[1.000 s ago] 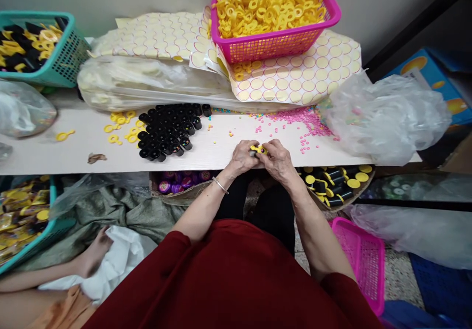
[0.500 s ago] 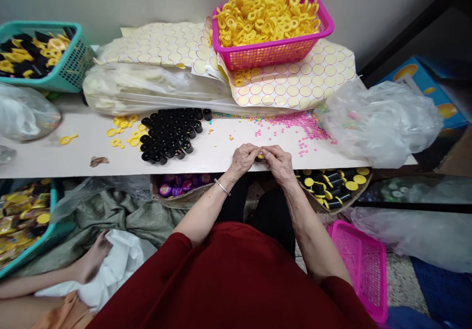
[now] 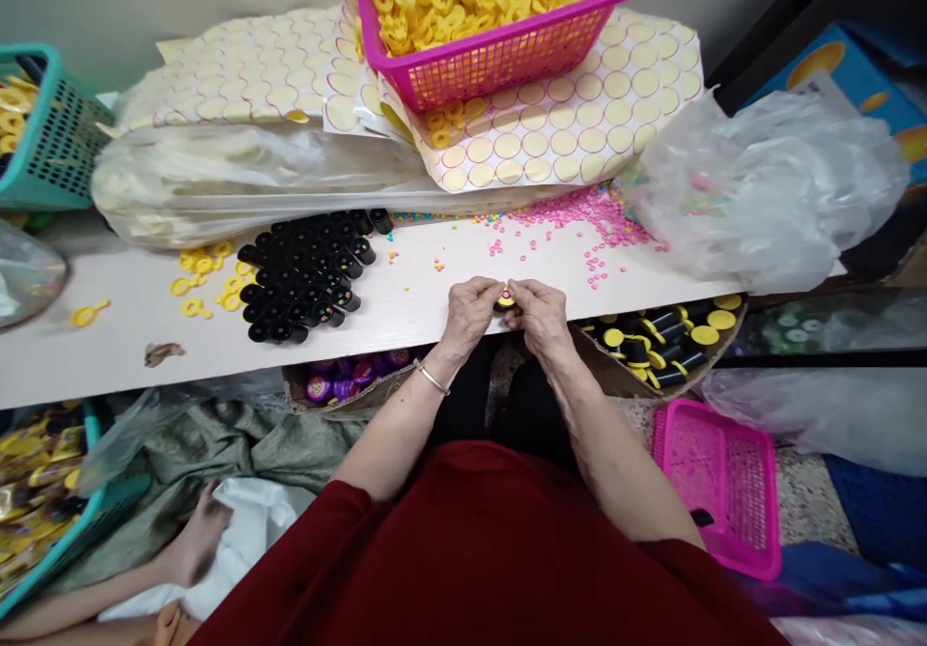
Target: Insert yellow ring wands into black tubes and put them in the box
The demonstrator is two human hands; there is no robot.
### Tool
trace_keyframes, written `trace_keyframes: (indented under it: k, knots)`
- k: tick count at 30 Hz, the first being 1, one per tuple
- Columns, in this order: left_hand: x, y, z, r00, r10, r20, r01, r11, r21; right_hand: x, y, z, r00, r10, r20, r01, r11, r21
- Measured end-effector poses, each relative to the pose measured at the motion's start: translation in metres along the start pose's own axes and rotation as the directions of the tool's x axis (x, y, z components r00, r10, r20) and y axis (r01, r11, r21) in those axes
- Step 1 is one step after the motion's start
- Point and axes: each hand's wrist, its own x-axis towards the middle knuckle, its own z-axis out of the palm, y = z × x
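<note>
Between my fingertips, near the white table's front edge, is a small black cup with a yellow ring on top and a pink dot at its middle. My left hand pinches it from the left side, and my right hand grips it from the right. The fingers hide most of the cup. Left of my hands, many black cups stand packed together, some with coloured beads inside. Loose yellow ring pieces lie beyond them. Pink beads are scattered behind my right hand.
A pink basket full of yellow rings sits on sticker sheets at the back. Plastic bags lie at the right. Below the table edge are boxes of purple items and black-yellow pieces. A bystander's foot shows lower left.
The camera view has shifted and tilted. My hands stay together at the table edge, and the yellow ring with its pink centre now shows more clearly between the fingers.
</note>
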Motion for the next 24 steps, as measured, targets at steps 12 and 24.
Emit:
trace_keyframes:
  k: [12, 24]
  knots:
    - [-0.012, 0.012, -0.007, 0.997, -0.076, 0.010, 0.076, 0.982, -0.171, -0.006, 0.008, 0.012, 0.995, -0.086, -0.050, 0.085, 0.996, -0.009]
    - [-0.055, 0.012, 0.032, 0.987, -0.088, 0.135, 0.116, 0.968, -0.222, -0.066, 0.008, -0.046, 0.992, 0.096, 0.077, -0.124, 0.803, 0.583]
